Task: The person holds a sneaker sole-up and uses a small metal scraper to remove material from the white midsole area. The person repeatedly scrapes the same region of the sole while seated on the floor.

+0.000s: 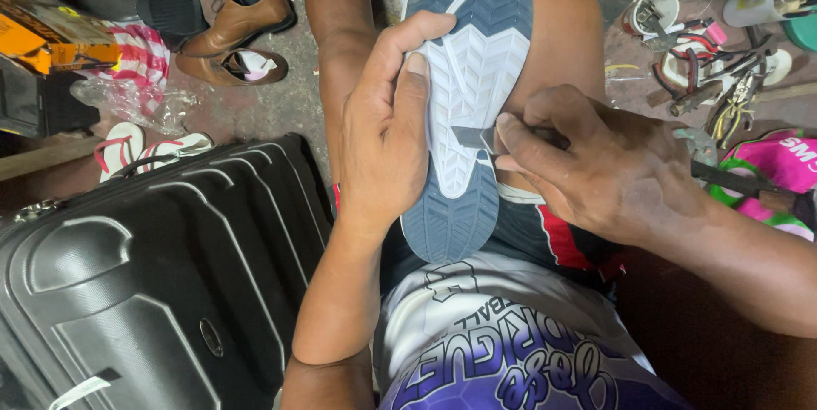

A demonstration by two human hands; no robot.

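Observation:
A sports shoe [466, 52] lies sole-up on my lap, its tread blue at both ends and white in the middle. My left hand [387, 133] clasps the shoe's left edge, thumb pressed along the white part of the sole. My right hand [587, 163] pinches a small flat metal blade [470, 137] and holds its tip against the white tread near the right edge. The shoe's upper is hidden underneath.
A black hard-shell suitcase [145, 282] fills the lower left. Brown leather shoes [238, 31] and striped flip-flops [140, 150] lie on the concrete floor beyond it. Tools, sandals and scraps [715, 52] crowd the upper right; a pink and green object [779, 176] sits at right.

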